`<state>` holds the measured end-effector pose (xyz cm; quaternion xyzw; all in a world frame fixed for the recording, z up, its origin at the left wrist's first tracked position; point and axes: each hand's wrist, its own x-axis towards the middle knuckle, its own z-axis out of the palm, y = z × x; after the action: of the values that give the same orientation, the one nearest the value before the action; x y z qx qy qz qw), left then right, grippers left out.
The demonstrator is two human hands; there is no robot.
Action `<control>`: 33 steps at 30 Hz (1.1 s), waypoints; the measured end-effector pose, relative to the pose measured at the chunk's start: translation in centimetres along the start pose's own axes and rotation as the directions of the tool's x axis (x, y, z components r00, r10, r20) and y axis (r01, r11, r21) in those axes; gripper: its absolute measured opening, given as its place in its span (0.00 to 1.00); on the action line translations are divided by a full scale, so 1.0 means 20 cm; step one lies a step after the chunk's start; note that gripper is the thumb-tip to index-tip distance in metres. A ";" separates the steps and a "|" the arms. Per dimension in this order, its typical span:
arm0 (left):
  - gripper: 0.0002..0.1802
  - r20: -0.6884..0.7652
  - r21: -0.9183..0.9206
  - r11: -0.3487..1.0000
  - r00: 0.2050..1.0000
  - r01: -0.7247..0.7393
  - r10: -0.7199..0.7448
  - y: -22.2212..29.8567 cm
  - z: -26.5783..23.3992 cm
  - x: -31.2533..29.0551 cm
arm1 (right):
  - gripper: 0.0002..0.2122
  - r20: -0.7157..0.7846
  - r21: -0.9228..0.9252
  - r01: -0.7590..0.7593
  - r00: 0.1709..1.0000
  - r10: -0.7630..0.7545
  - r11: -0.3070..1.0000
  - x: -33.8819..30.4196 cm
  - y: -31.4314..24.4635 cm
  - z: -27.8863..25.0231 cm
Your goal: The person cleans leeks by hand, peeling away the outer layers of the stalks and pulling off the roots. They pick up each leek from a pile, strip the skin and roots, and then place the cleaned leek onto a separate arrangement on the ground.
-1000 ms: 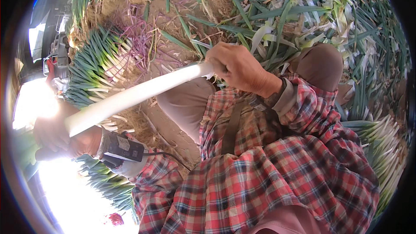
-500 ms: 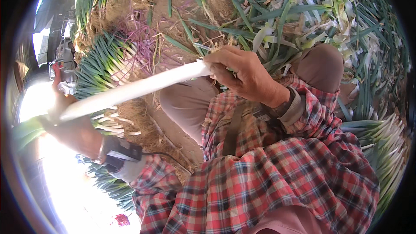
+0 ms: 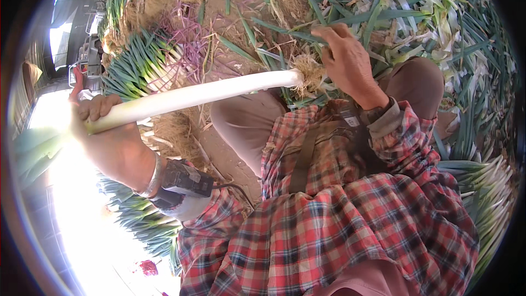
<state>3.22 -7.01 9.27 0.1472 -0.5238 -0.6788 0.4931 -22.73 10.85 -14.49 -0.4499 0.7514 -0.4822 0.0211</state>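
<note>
A long green onion with a thick white stem stretches across in front of me, its root end toward the right. My left hand is wrapped around it where the white turns green; glare washes out part of that hand and the leaves. At the other end hangs a tuft of pale brown roots. My right hand is just beyond the roots, its fingers partly bent and apart, with nothing visible in them.
Bundled green onions lie on the left beside purple strands. Loose leaves and peelings cover the ground at the far right. More onions are stacked at my right side. My bent knees frame bare soil.
My right hand has come off the root end and moved right and slightly away, exposing the roots. My left hand, with the onion, has shifted a little right and is less blurred.
</note>
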 end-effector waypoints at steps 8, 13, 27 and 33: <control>0.16 -0.247 -0.018 0.994 0.963 -0.112 0.104 -0.09 0.19 -0.06 | 0.12 -0.113 0.419 0.444 0.891 -0.439 0.793 0.02 -0.35 0.01; 0.14 -0.159 -0.075 0.990 0.981 -0.122 0.109 -0.09 0.17 -0.07 | 0.11 -0.053 0.411 0.449 0.880 -0.471 0.793 0.02 -0.31 -0.01; 0.23 0.096 -0.254 0.966 0.992 -0.058 0.085 -0.09 0.12 -0.08 | 0.08 -0.033 0.247 0.297 0.954 -0.298 0.922 -0.01 -0.16 -0.06; 0.18 0.221 -0.452 0.884 0.945 -0.121 0.242 -0.01 0.02 -0.08 | 0.08 0.153 0.457 -0.208 0.976 0.154 0.865 -0.09 -0.04 -0.23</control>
<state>3.58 -5.46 8.74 -0.1101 -0.4343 -0.7419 0.4988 -23.26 15.31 -12.10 -0.3851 0.6486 -0.6198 0.2164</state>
